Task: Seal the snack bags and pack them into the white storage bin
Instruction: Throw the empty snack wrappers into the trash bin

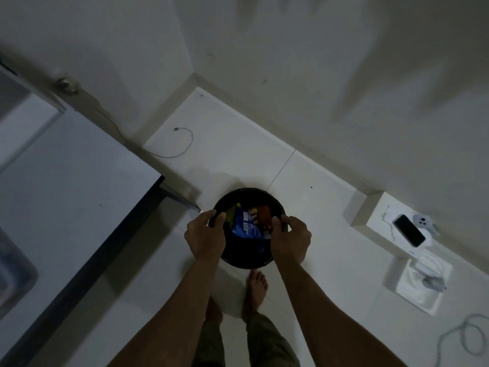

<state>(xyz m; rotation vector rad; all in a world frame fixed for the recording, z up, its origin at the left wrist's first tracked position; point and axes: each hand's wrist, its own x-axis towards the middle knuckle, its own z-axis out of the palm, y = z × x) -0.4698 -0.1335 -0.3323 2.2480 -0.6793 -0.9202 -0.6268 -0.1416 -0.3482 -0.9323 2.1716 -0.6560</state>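
A person stands barefoot on a pale tiled floor [312,197], looking down at a round black bucket-like container [247,262] held in front of the body, above the floor. The left hand [205,235] is clamped on the container's left rim, fingers curled over the edge and thumb reaching inside; the right hand [291,238] is clamped on the right rim in the same way. Inside the container lie several snack bags: a blue snack bag [246,225] in the middle, an orange-brown snack bag [263,213] towards the upper right, and a yellow-green packet [234,210] at the upper left, all crowded together and overlapping. No white bin can be made out in the dim view. To the left, the dark-edged corner of a pale grey tabletop [66,186] ends close to the container's left side, leaving a narrow gap beside the left hand. Ahead, open floor runs to the wall corner, where a thin grey cable [185,147] curls. To the right, well apart, a black smartphone [408,230] rests on a low white ledge [381,221], with more floor free between it and the right hand. One bare foot [255,290] shows just below the container.
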